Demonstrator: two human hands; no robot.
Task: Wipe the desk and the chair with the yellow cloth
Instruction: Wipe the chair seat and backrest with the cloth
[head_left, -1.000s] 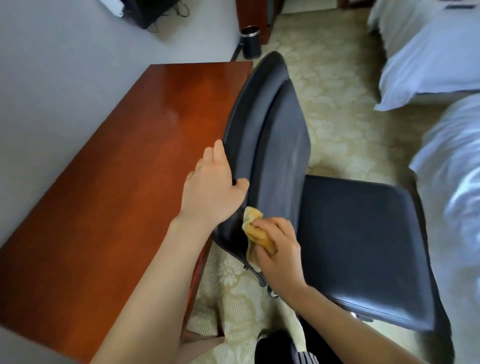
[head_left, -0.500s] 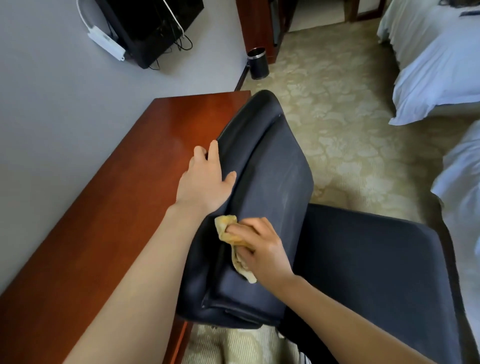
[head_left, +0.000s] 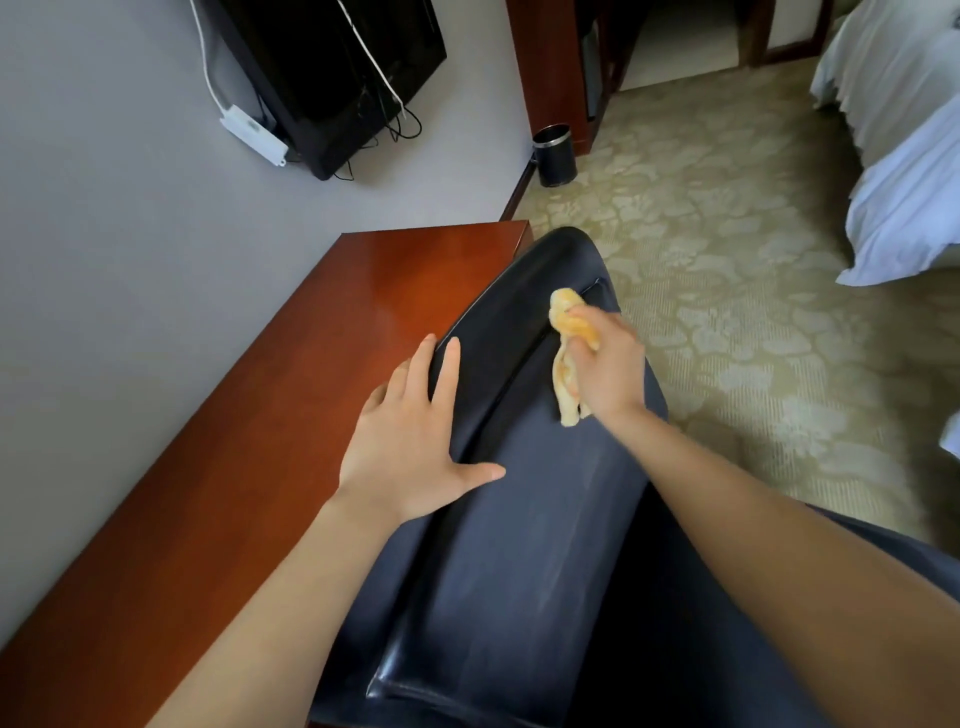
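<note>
Wooden desk (head_left: 291, 415) beside chair (head_left: 519, 519), left hand (head_left: 410, 457) flat on chair, right hand (head_left: 605, 364) gripping yellow cloth (head_left: 569, 322)

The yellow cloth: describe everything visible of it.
The yellow cloth is a small, soft-looking rag, yellow-orange with paler patches, crumpled into a bunch rather than spread flat. The right hand grips its middle, so a rounded wad sticks out beyond the fingers and a loose tail trails out near the wrist. It lies against the upper part of the dark, leather-like chair backrest, near its top edge. Blur hides its weave and hems.
</note>
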